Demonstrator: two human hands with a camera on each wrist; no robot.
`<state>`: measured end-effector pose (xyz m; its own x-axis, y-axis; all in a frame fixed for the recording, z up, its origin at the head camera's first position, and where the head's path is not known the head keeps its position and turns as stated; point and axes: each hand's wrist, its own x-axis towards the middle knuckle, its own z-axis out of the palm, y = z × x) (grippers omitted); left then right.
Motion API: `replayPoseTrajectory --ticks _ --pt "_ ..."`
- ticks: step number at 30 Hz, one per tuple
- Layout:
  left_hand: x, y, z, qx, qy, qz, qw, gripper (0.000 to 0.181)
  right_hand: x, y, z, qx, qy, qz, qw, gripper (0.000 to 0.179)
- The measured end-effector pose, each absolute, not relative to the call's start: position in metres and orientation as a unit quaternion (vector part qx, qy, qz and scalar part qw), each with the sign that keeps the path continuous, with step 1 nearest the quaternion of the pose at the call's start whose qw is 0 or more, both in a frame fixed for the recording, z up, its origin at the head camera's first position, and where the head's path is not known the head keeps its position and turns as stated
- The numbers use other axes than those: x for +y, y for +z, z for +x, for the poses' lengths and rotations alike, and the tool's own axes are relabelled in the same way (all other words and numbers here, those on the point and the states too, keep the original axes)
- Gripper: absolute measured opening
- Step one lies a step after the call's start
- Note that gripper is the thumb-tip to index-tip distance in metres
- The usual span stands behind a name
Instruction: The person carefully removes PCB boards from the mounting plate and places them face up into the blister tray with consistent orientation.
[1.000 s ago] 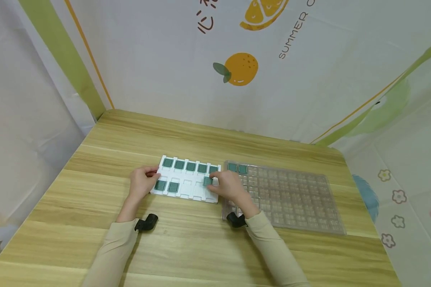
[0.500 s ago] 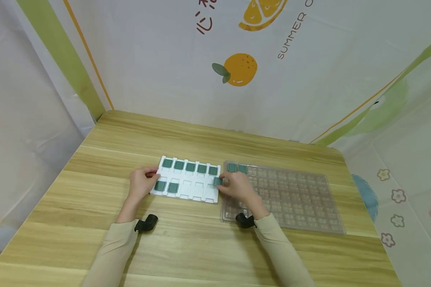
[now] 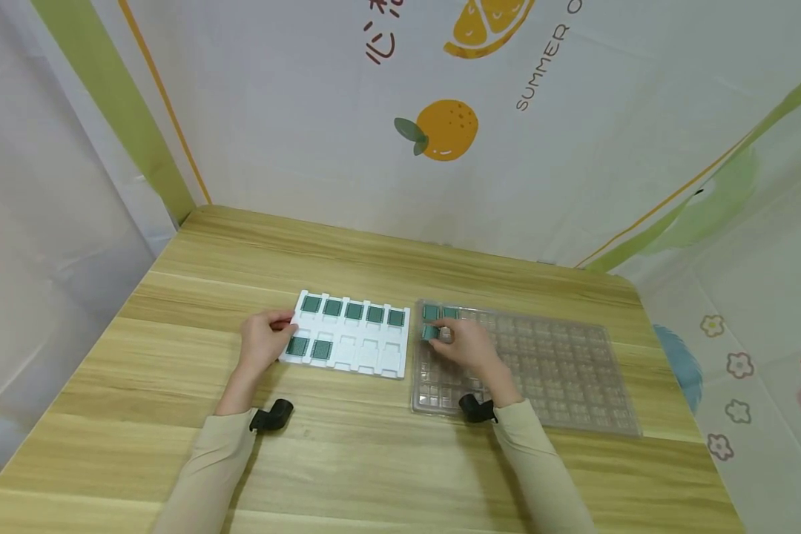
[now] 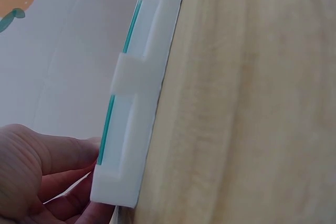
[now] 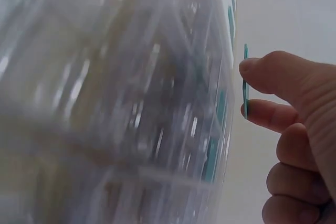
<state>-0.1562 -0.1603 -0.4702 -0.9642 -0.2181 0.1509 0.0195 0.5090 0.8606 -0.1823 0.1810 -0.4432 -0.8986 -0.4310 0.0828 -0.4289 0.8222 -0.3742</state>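
Observation:
My left hand (image 3: 263,341) grips the left end of a white foam tray (image 3: 337,326). In the left wrist view the thumb lies at the tray's edge, with the other fingers curled beside and below. Green circuit boards (image 3: 354,311) fill the tray's back row, and two more sit at the left of its front row. Between thumb and fingertip, my right hand (image 3: 467,345) pinches a small green circuit board (image 5: 245,90). That board is held over the left end of a clear plastic tray (image 3: 554,371), close in front of two boards (image 3: 431,311) in its back row.
The clear tray has many small moulded pockets and lies just right of the foam tray, with a narrow gap between. Both rest on a wooden table (image 3: 347,460). A white printed curtain (image 3: 294,133) hangs behind the table. Black wrist cameras (image 3: 274,415) sit on both sleeves.
My right hand has carried the pinched circuit board rightward, from above the foam tray's right end to over the clear tray. The left hand has stayed on the foam tray.

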Motion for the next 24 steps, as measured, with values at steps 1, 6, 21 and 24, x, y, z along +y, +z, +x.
replayPoseTrajectory --ticks 1,6,21,24 --pt "-0.160 -0.470 -0.156 -0.860 -0.492 0.057 0.120 0.020 0.183 -0.443 -0.183 0.955 -0.193 -0.225 -0.002 0.030" --pt "-0.160 -0.471 -0.156 -0.861 -0.491 0.060 0.116 0.020 0.193 -0.442 -0.185 0.955 -0.188 -0.229 -0.017 0.030" --pt "-0.160 -0.471 -0.157 -0.862 -0.489 0.065 0.112 0.020 0.216 -0.438 -0.190 0.958 -0.188 -0.215 -0.026 0.026" --pt "-0.160 -0.471 -0.157 -0.861 -0.492 0.066 0.111 0.020 0.220 -0.436 -0.193 0.959 -0.186 -0.212 -0.031 0.026"
